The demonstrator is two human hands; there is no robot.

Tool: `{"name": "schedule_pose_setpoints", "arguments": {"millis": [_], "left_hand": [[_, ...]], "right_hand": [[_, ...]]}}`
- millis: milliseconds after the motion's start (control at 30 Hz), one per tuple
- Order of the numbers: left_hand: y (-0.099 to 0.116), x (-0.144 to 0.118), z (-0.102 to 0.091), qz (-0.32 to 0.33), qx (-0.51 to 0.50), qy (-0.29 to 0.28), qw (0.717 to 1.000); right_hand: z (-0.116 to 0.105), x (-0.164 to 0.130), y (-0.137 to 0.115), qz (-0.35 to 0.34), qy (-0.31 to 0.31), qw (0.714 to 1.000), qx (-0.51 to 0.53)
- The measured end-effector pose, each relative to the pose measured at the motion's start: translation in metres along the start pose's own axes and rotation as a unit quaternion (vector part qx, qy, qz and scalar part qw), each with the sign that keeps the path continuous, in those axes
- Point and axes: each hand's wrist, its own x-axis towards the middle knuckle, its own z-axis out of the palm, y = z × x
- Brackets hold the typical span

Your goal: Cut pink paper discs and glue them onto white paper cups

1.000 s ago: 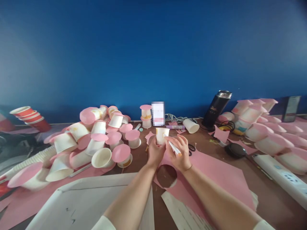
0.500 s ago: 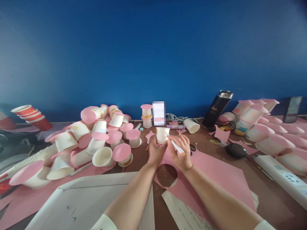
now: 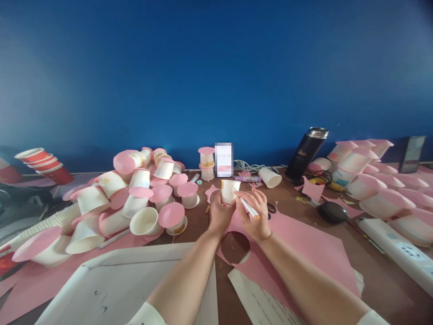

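Observation:
A white paper cup (image 3: 230,189) with a yellow print stands upright in my left hand (image 3: 220,214), whose fingers wrap round its lower part. My right hand (image 3: 254,212) is closed on a white marker (image 3: 248,207) with an orange end. The marker slants toward the cup, its tip at or very close to the cup's wall; the tip itself is too small to make out. Below both hands lies a pink paper sheet (image 3: 304,243) with a round hole cut in it. Scissors (image 3: 271,208) lie partly hidden beside my right hand.
Several paper cups with pink discs (image 3: 172,215) crowd the left, and more pink-topped cups (image 3: 387,203) fill the right. A black flask (image 3: 306,153) leans near the blue wall. A phone (image 3: 224,160), a lying cup (image 3: 270,177), a mouse (image 3: 333,212) and a power strip (image 3: 399,246) are also around.
The cup has shifted very slightly to the right in my left hand, and my right hand with the marker has turned a little. Everything else looks the same.

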Motion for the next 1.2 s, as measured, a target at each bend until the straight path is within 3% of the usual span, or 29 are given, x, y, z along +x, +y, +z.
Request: {"name": "schedule_pose_setpoints", "arguments": {"millis": [1200], "left_hand": [[0.0005, -0.0018, -0.0008, 0.019, 0.034, 0.006, 0.999]], "right_hand": [[0.0003, -0.0005, 0.0030, 0.012, 0.003, 1.000, -0.017]]}}
